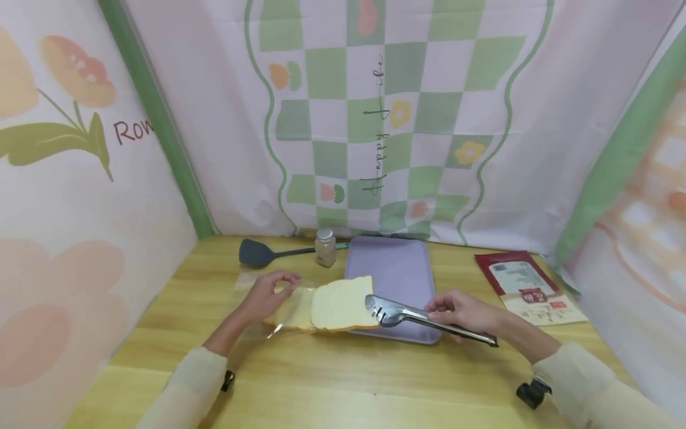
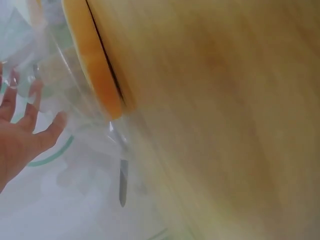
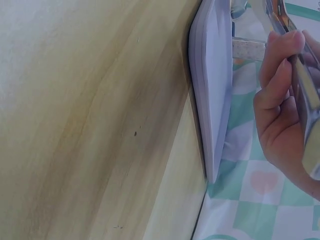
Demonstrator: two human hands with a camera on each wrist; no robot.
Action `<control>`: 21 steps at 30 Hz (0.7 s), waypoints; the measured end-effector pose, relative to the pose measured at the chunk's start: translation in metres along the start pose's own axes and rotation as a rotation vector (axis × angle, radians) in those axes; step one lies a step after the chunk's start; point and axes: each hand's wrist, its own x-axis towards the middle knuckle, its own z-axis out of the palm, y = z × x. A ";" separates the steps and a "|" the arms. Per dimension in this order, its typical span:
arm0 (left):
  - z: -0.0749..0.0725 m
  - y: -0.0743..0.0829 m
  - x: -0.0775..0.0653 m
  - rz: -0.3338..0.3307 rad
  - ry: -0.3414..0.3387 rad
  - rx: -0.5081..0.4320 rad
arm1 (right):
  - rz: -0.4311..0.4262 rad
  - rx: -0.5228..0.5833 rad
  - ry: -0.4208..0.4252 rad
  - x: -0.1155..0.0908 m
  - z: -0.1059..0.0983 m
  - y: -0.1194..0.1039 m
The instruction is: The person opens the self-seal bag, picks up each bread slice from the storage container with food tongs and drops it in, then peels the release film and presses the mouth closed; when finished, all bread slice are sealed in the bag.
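In the head view, a slice of bread (image 1: 341, 304) extends over the left part of the lavender tray (image 1: 396, 268). A second slice lies left of it under a clear plastic bag (image 1: 292, 307). My left hand (image 1: 270, 293) is at the upper side of the bag, thumb and forefinger close together on the film; the left wrist view shows its other fingers spread beside the film. My right hand (image 1: 455, 311) grips metal tongs (image 1: 412, 314) with a slotted head. That head meets the right edge of the uncovered slice; the far jaw is hidden.
A dark spatula (image 1: 256, 253) lies at the back left, its handle passing behind a small jar (image 1: 325, 249) with a silver lid. On the right lies a red and beige packet (image 1: 527, 286). Patterned cloth (image 1: 375, 119) hangs behind the wooden table (image 1: 321, 381).
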 end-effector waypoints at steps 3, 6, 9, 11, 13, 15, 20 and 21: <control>0.000 0.003 0.000 0.008 0.015 0.007 | -0.012 0.012 -0.007 -0.001 0.000 0.000; -0.001 0.004 0.000 0.010 0.028 0.008 | -0.011 0.028 -0.020 -0.002 -0.001 0.000; 0.000 0.004 0.001 0.022 0.027 -0.002 | 0.013 0.054 -0.021 -0.005 0.000 0.000; 0.001 0.004 0.001 0.030 0.026 -0.010 | 0.037 0.071 -0.014 -0.006 0.001 0.000; 0.001 0.004 0.000 0.040 0.028 -0.010 | 0.061 0.089 -0.007 -0.006 0.003 -0.001; 0.001 0.004 0.000 0.041 0.029 -0.007 | 0.078 0.099 -0.001 -0.005 0.004 -0.002; -0.002 0.005 -0.002 0.027 0.031 0.012 | 0.088 0.126 -0.003 -0.001 0.006 -0.003; -0.002 0.004 -0.003 0.026 0.032 0.012 | 0.087 0.133 0.001 0.001 0.006 -0.004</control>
